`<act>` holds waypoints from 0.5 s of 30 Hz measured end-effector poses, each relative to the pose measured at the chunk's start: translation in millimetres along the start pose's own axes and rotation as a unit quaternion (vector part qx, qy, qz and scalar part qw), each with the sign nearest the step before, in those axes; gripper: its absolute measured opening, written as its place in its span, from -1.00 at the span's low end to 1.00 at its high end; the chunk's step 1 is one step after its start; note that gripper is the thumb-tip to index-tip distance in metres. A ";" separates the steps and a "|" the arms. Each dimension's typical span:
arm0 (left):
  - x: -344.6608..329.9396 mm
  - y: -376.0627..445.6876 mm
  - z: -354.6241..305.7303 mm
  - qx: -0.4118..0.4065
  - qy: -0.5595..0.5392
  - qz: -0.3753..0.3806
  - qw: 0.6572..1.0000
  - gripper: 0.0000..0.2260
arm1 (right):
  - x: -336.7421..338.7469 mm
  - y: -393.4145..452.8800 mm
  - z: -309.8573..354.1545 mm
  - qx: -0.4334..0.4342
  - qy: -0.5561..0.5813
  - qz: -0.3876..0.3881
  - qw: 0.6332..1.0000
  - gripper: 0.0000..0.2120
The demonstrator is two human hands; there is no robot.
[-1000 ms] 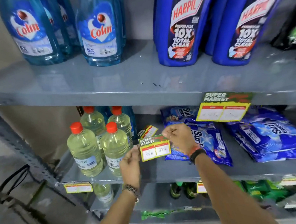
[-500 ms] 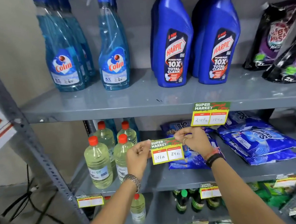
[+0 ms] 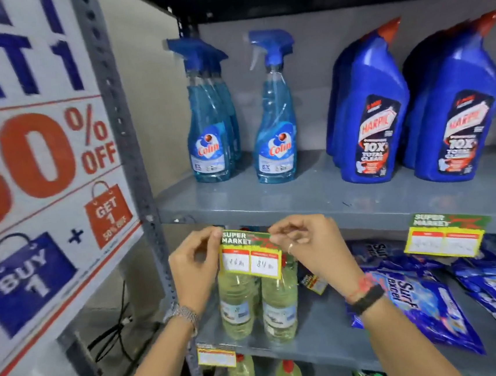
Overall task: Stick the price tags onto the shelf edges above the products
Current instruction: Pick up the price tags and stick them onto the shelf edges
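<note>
A yellow and green price tag [image 3: 249,253] marked "Super Market" is pressed against the front edge of the grey shelf [image 3: 319,215], above the clear bottles with pale yellow liquid [image 3: 261,304]. My left hand [image 3: 195,265] pinches the tag's upper left corner. My right hand [image 3: 304,247] pinches its upper right corner. A second price tag [image 3: 445,234] hangs stuck on the same shelf edge further right, above the blue Surf pouches [image 3: 427,301].
Colin spray bottles [image 3: 274,130] and blue Harpic bottles [image 3: 368,127] stand on the shelf above. A large "50% off" poster [image 3: 36,178] hangs on the rack's left upright [image 3: 130,169]. Another tag [image 3: 216,356] is stuck on the lower shelf edge.
Both hands raised the price tag from in front of the lower shelf up and left to the shelf edge above the yellow bottles. The camera view shifted up and left.
</note>
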State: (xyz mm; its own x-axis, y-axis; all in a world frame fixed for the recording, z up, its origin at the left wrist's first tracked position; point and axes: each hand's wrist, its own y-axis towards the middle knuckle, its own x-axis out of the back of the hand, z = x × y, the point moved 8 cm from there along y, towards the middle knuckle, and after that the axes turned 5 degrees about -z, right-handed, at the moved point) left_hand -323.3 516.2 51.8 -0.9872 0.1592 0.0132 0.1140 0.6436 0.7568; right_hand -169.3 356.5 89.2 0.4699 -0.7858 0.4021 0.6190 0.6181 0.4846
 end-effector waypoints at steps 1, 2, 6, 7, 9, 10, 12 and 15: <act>3.2 10.3 -1.1 -0.010 0.019 -0.006 1.000 -0.94 | -3.9 6.4 5.4 0.004 -0.001 -0.015 1.000 -0.92; 5.0 19.5 -1.9 -0.012 0.035 -0.010 0.999 -0.94 | -6.7 12.2 9.7 0.006 -0.004 -0.033 0.999 -0.92; -0.5 37.6 1.5 -0.011 0.067 0.003 0.998 -0.87 | -11.0 24.4 15.7 0.007 -0.043 -0.094 0.995 -0.90; -2.0 39.1 3.1 -0.010 0.068 0.005 0.998 -0.86 | -11.5 25.7 15.1 0.007 -0.049 -0.101 0.994 -0.89; -3.1 40.7 6.7 -0.006 0.060 0.004 0.998 -0.82 | -12.5 27.3 14.5 0.008 -0.052 -0.109 0.993 -0.89; -3.1 41.1 8.2 -0.007 0.056 0.003 0.998 -0.81 | -13.1 27.5 14.7 0.009 -0.052 -0.110 0.992 -0.89; -3.3 41.0 10.4 -0.010 0.052 0.001 0.999 -0.81 | -13.6 27.5 14.3 0.011 -0.058 -0.115 0.992 -0.88; -2.6 40.0 10.0 -0.011 0.046 0.001 0.999 -0.84 | -14.2 26.1 13.4 0.007 -0.070 -0.130 0.989 -0.87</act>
State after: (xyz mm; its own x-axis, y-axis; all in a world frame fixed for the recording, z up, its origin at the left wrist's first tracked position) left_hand -315.1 549.1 75.5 -0.9932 0.0900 0.0745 0.1146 0.6264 0.7710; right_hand -168.3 384.0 106.5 0.2034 -0.9085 0.3651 0.6978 0.3961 0.5969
